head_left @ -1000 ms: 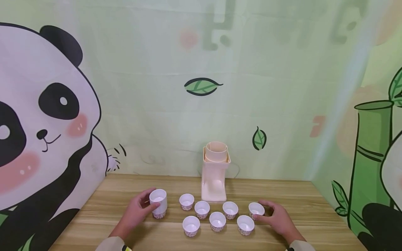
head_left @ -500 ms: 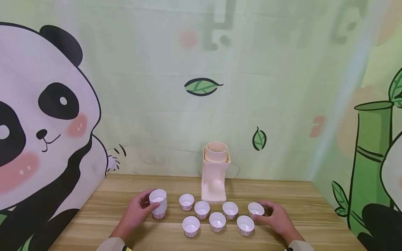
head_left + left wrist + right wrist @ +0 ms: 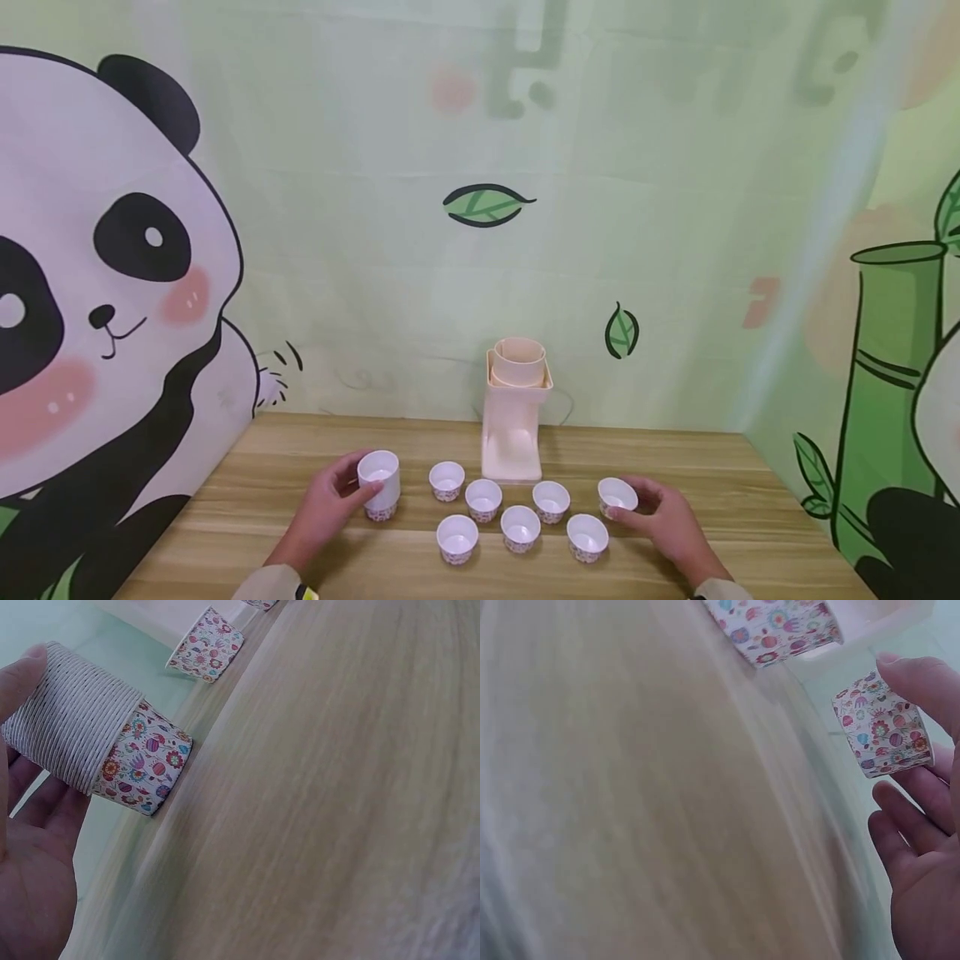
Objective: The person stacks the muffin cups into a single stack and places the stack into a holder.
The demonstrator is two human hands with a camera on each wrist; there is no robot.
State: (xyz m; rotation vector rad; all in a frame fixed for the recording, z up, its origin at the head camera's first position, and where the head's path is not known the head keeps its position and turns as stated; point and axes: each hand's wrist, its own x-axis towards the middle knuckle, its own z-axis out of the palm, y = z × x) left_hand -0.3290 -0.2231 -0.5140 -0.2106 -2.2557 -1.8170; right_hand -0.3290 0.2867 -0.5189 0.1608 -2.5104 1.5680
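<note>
In the head view my left hand (image 3: 337, 493) grips a tall stack of nested paper baking cups (image 3: 381, 492) at the left. The left wrist view shows their many ribbed rims and the flower-printed bottom cup (image 3: 144, 759) at the table surface. My right hand (image 3: 658, 518) pinches a single flower-printed paper baking cup (image 3: 617, 498) between thumb and fingers. That held cup (image 3: 883, 726) is raised off the table and a little tilted. Between the hands stand several more cups in two staggered rows, among them a front cup (image 3: 457, 540) and a back cup (image 3: 447, 482).
Behind the cups rises a pale pink stand (image 3: 512, 454) with a round pink container (image 3: 519, 364) at its top. The wooden table (image 3: 315, 442) ends at a green cloth backdrop (image 3: 360, 250) printed with a panda and bamboo.
My right hand has lifted its cup slightly and moved it a little to the right. The left hand and its stack have stayed in place.
</note>
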